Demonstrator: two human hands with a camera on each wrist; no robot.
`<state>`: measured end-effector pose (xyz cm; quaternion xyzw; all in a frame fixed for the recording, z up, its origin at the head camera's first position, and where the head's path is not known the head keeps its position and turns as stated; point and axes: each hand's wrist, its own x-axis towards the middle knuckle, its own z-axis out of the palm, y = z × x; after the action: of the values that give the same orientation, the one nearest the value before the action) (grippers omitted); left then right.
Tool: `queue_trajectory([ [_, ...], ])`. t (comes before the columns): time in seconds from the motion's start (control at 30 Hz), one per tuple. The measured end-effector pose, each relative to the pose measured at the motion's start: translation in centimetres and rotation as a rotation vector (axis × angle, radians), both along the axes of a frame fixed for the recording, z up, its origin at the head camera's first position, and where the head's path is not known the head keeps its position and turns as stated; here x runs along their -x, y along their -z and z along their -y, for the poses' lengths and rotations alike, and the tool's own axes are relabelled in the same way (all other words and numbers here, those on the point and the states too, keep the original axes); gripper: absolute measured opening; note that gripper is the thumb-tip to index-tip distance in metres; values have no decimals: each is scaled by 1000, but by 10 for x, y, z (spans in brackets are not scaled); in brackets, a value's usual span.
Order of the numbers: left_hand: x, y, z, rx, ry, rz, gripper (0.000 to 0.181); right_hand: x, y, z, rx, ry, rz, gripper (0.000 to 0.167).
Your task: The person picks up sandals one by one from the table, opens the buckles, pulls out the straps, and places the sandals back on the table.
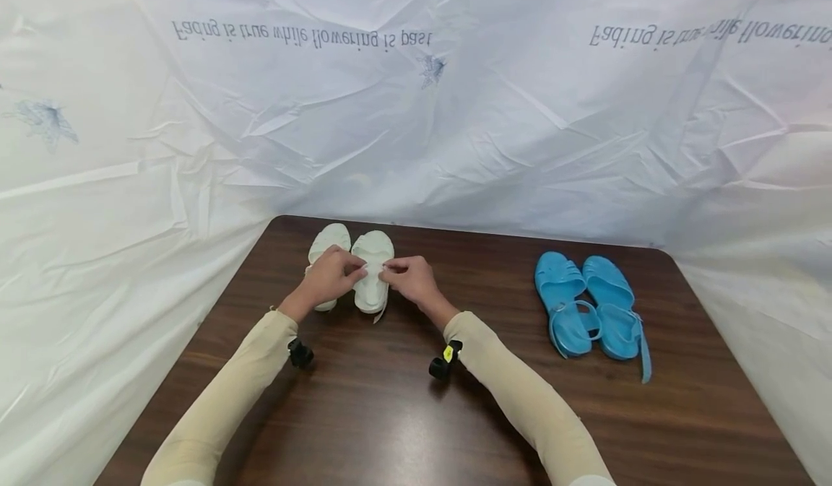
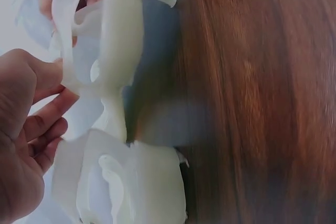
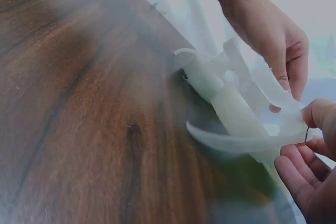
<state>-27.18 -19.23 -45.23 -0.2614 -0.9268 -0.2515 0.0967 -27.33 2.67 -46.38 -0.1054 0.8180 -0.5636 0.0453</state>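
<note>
Two white sandals lie side by side at the table's far left; both hands are at the right-hand white sandal [image 1: 372, 294]. My left hand [image 1: 328, 276] reaches over the other white sandal [image 1: 334, 237]. In the left wrist view my left hand [image 2: 26, 124] pinches the sandal's pale strap [image 2: 65, 19] between thumb and index finger. My right hand [image 1: 413, 281] pinches a strap part from the right side. The right wrist view shows my right hand [image 3: 315, 156] with thumb and finger on a strap whose loose end [image 3: 220, 141] curves out over the table.
A pair of blue sandals, one on the left [image 1: 562, 305] and one on the right [image 1: 614, 309] with its strap hanging outward, lies on the right part of the brown table [image 1: 403, 414]. White sheeting [image 1: 416, 125] hangs behind the table and along its sides.
</note>
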Motion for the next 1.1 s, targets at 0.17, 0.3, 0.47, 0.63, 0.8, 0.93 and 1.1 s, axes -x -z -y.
queue_trajectory([
  [0.17,-5,-4,-8,-62,1,-1,23,-5,-10,-11,10,-4,-27,26],
  [0.3,-11,-9,-16,-142,6,38,24,-11,-16,-23,13,-8,-47,27],
  [0.47,-17,-14,-28,-233,35,78,23,-20,-22,-38,-17,-2,-89,26],
  [0.63,-25,-20,-43,-278,48,129,23,-29,-26,-56,-27,8,-110,27],
  [0.8,-32,-21,-59,-305,69,149,21,-41,-28,-74,-55,23,-125,28],
  [0.93,-38,-23,-72,-326,90,166,21,-54,-31,-89,-61,35,-117,29],
  [1.1,-46,-26,-87,-358,136,192,21,-72,-36,-107,-79,43,-106,30],
])
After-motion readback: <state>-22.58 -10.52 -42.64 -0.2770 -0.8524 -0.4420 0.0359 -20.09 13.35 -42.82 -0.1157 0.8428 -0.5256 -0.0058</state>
